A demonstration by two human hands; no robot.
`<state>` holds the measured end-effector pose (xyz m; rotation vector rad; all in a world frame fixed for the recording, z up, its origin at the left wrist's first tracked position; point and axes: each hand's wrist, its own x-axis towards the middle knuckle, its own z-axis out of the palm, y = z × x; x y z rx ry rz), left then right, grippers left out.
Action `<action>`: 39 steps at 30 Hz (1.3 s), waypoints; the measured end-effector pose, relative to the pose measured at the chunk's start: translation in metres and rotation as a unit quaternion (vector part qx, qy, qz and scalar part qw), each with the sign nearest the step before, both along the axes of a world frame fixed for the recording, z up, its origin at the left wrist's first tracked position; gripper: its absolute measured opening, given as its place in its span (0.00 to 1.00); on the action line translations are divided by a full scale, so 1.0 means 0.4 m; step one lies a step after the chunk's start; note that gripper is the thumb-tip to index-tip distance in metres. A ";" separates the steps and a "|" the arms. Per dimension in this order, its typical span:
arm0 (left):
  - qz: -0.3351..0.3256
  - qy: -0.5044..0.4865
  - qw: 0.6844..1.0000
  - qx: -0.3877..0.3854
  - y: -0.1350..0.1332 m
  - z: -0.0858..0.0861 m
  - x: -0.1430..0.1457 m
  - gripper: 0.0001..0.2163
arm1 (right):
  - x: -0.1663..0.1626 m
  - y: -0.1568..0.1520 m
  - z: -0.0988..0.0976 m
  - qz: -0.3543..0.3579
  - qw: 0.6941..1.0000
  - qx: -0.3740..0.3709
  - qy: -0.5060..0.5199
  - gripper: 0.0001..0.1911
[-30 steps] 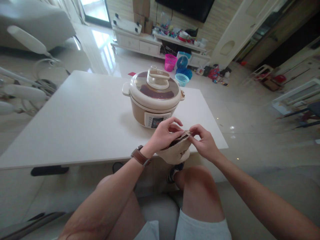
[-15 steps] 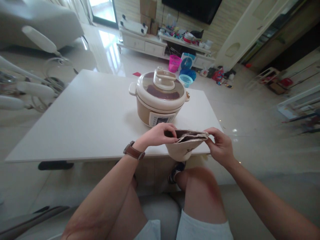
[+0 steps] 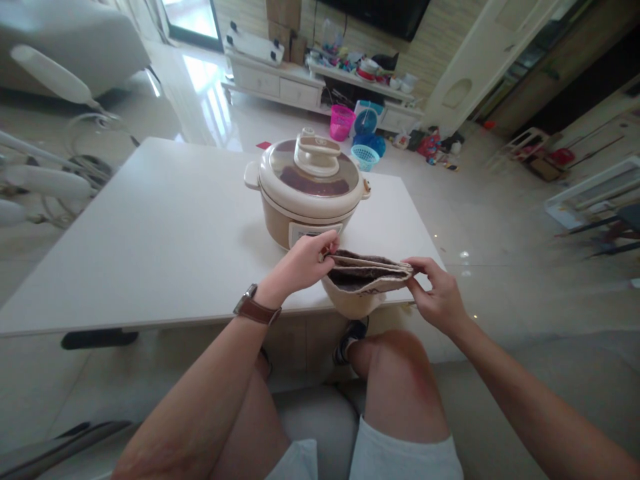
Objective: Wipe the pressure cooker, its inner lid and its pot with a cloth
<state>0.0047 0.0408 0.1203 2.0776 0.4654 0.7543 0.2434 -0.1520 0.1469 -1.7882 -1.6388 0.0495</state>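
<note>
A beige fabric pouch (image 3: 353, 300) with a dark lining hangs between my two hands at the table's front edge, its mouth gaping upward. My left hand (image 3: 307, 262), with a brown-strapped watch on the wrist, pinches the pouch's left rim corner. The right rim corner sits between the thumb and fingers of my right hand (image 3: 434, 290). Dark lettering shows on the pouch's outer side, partly folded out of sight. Just behind the pouch stands a cream and tan electric cooker (image 3: 310, 190), its lid on. My left hand covers part of the cooker's front panel.
The cooker stands on a white table (image 3: 165, 240). Beyond it are a pink basket (image 3: 343, 123), a light blue basket (image 3: 365, 157) and a white TV cabinet (image 3: 275, 87) laden with items. White-padded equipment (image 3: 50, 180) stands at the left.
My left hand has moved from inside the pouch's rim to its left corner, and the mouth has spread wider. My right hand keeps its hold. The view has shifted slightly.
</note>
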 end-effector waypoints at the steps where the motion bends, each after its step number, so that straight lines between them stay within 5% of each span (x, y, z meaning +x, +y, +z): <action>1: -0.022 0.001 1.000 0.007 0.000 0.007 -0.004 0.08 | 0.004 -0.006 -0.004 0.000 1.000 0.001 0.003 0.15; 4: -0.092 0.014 0.996 0.007 0.001 0.030 -0.013 0.10 | 0.011 -0.020 -0.005 0.028 0.999 0.013 0.009 0.21; 8: -0.133 0.054 0.990 0.007 -0.006 0.068 -0.014 0.15 | 0.007 -0.024 0.015 0.063 0.997 -0.004 0.032 0.11; 15: -0.163 0.082 0.983 0.033 -0.058 0.142 0.002 0.05 | 0.050 -0.059 0.051 0.000 0.991 0.000 0.131 0.07; 21: -0.061 0.055 0.992 0.096 -0.008 0.161 0.157 0.04 | 0.182 -0.009 0.070 -0.053 0.992 0.036 0.113 0.09; 25: 0.010 -0.002 0.981 0.195 0.028 0.246 0.273 0.03 | 0.264 0.065 0.135 -0.092 0.980 0.111 0.138 0.12; 29: 0.031 -0.064 0.969 0.237 0.007 0.307 0.305 0.05 | 0.292 0.058 0.181 -0.065 0.969 0.191 0.141 0.12; 32: 0.008 -0.035 0.970 0.242 -0.032 0.248 0.289 0.06 | 0.283 0.006 0.118 -0.069 0.973 0.157 0.152 0.09; 39: -0.076 0.183 0.975 0.100 -0.161 -0.107 0.245 0.08 | 0.238 -0.128 -0.214 -0.084 0.976 -0.051 0.192 0.06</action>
